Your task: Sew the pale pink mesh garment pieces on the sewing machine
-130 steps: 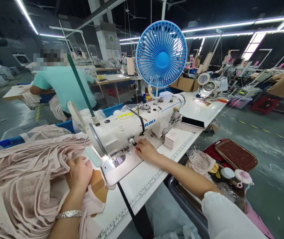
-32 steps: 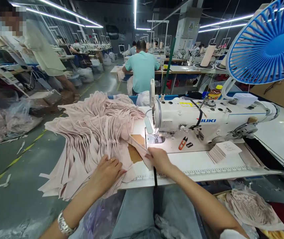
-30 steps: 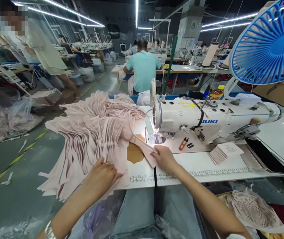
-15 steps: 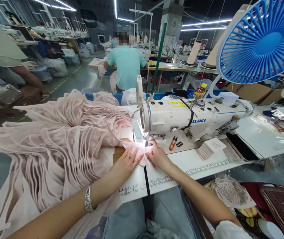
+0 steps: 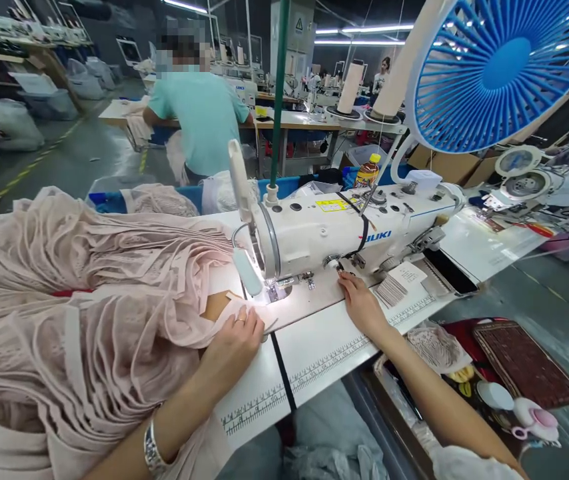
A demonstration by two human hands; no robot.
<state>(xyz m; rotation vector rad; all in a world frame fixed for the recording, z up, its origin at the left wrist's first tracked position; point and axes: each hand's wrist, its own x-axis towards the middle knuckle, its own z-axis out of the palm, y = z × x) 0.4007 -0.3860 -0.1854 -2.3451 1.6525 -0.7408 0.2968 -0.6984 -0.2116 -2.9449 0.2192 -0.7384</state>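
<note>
My left hand (image 5: 234,340) is closed on the edge of the pale pink fabric (image 5: 184,313), just left of the needle area of the white sewing machine (image 5: 299,233). A thin greyish strip pokes out by its fingertips. My right hand (image 5: 363,308) reaches to the machine bed below the machine's arm, fingers pinched together; what they hold, if anything, is hidden. The presser foot (image 5: 273,292) stands under a bright lamp, with a bit of pink fabric near it. Folded pink pieces lie in a large heap left of the machine.
A blue fan (image 5: 507,63) hangs at upper right. Paper labels (image 5: 400,280) lie right of my right hand. Printed rulers (image 5: 332,363) run along the table's front edge. A person in a turquoise shirt (image 5: 192,120) sits ahead. A bottle (image 5: 367,171) stands behind the machine.
My right hand has left the fabric by the needle and moved right, to where the orange snips lay; they no longer show. My left hand has drawn slightly away from the needle. The view has turned right.
</note>
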